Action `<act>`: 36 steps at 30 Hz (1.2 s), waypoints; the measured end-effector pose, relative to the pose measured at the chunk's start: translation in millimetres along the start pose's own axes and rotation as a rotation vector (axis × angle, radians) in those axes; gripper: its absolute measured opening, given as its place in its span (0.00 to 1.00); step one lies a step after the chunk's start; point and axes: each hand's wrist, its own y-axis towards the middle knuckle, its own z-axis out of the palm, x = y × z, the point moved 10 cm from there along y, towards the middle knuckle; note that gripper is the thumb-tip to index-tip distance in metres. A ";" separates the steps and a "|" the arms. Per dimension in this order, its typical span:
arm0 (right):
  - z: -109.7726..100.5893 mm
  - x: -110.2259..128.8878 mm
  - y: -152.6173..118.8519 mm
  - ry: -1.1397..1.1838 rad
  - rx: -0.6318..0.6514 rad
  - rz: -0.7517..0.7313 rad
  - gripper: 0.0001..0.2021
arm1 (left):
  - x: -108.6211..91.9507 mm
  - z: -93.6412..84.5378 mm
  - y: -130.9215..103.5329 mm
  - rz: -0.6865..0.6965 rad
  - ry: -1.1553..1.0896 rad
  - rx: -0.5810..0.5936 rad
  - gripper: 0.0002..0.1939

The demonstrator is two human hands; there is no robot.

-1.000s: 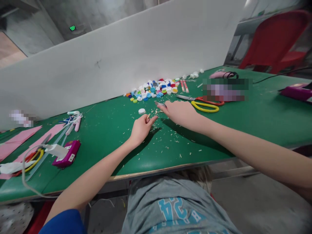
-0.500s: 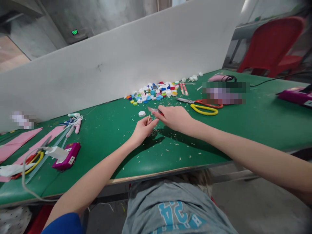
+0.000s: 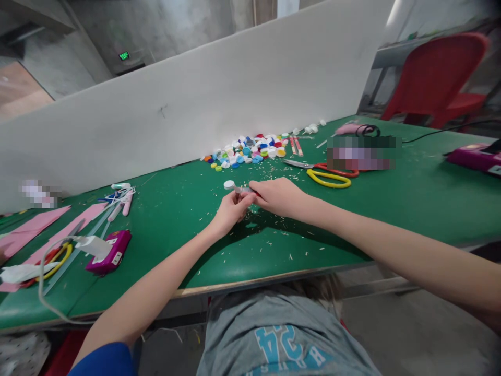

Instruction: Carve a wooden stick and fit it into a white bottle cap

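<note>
My right hand (image 3: 278, 196) grips a utility knife (image 3: 245, 190) with some red on its handle, blade pointing left. Close against it, my left hand (image 3: 230, 213) is pinched on a thin wooden stick, which is mostly hidden by the fingers and knife at this moment. The blade lies across the tips of my left fingers, where the stick is. Just beyond them a white bottle cap (image 3: 229, 185) rests on the green table (image 3: 164, 224). Pale wood shavings (image 3: 270, 230) are scattered under and around both hands.
A heap of coloured bottle caps (image 3: 246, 151) lies by the white partition (image 3: 188, 104). Scissors with red and yellow handles (image 3: 329, 178) lie to the right. On the left are a purple power strip (image 3: 109, 253), glue sticks (image 3: 127, 201) and pink sheets (image 3: 33, 230).
The knife has come down and left onto the stick, its blade now over my left fingertips. The stick's tip, visible before, is now covered. My left hand has stayed nearly in place.
</note>
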 end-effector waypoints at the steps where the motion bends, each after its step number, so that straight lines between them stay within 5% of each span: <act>1: 0.1 0.0 0.0 -0.001 0.003 -0.001 0.22 | -0.4 -0.5 -0.3 -0.001 0.008 -0.007 0.21; 36: 1.7 1.3 -2.1 -0.086 -0.007 0.066 0.19 | 5.5 -6.5 2.2 -0.034 0.094 -0.062 0.22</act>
